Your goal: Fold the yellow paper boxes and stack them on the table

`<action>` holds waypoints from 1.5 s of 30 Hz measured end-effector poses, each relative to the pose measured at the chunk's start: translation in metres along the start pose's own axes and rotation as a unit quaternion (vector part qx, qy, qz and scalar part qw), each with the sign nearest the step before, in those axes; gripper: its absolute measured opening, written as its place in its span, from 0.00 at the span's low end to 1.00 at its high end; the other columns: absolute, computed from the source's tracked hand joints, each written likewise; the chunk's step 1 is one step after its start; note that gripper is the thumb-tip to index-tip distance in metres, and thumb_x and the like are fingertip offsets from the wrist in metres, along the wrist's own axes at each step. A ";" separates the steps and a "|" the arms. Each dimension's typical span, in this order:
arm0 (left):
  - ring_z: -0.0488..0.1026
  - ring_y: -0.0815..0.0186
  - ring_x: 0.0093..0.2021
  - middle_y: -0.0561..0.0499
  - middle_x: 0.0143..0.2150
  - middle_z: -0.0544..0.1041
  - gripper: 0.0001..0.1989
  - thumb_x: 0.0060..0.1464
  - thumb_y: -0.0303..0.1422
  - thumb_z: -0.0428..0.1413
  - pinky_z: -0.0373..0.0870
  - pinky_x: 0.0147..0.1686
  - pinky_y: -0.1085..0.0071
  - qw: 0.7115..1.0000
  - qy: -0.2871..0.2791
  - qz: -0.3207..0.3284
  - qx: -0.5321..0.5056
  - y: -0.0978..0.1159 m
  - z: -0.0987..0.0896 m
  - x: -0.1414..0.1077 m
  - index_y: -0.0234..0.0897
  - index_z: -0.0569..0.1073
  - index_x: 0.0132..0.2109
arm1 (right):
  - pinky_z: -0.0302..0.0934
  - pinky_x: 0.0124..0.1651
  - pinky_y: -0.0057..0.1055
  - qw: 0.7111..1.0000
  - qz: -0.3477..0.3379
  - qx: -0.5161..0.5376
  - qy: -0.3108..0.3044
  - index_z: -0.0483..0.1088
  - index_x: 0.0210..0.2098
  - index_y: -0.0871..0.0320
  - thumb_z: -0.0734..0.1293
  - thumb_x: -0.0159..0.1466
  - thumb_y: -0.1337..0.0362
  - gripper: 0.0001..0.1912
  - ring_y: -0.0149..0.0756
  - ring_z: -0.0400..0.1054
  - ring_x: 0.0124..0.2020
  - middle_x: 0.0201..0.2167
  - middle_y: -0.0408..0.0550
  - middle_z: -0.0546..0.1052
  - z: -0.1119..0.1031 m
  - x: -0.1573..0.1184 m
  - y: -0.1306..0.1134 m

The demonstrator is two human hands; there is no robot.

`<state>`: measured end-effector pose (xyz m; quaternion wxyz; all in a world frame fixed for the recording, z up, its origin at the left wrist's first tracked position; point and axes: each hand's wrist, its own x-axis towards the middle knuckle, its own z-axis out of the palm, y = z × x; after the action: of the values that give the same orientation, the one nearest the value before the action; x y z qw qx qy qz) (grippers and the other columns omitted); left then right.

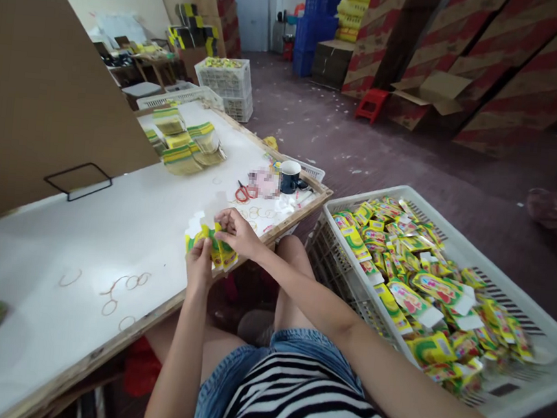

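Bit of a cluttered workroom, striped cardboard boxes (434,47) stacked at the back, red stool (371,106) on the floor; left hand (199,264) and right hand (237,233) both pinch the yellow-green packets (214,246) over the edge of the white table (160,225); beyond them, red-handled scissors (245,192) and a dark mug (290,177), loose rubber bands (110,307) scattered about; a big white crate (519,295) full of small packs (418,283) sits beside the person, right up near the table.

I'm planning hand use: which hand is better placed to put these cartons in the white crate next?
Probably the right hand: it's nearer the crate, on that side. The left hand, also holding the cartons, would likely cross the right forearm.
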<state>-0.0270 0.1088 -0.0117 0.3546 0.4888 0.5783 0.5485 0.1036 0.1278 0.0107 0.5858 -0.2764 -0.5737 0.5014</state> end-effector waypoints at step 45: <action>0.80 0.60 0.42 0.46 0.42 0.80 0.27 0.48 0.32 0.65 0.78 0.36 0.71 0.866 -0.479 -0.119 -0.081 0.042 0.056 -0.104 0.39 0.63 0.53 | 0.58 0.33 0.27 0.977 0.046 -0.159 0.132 0.69 0.29 0.60 0.65 0.65 0.59 0.12 0.30 0.64 0.29 0.26 0.42 0.70 -0.107 -0.172 -0.060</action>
<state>0.0616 0.0220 0.0086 0.6888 0.5885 0.3449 0.2455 0.2486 -0.0213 -0.0236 0.5811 -0.4557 -0.5508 0.3889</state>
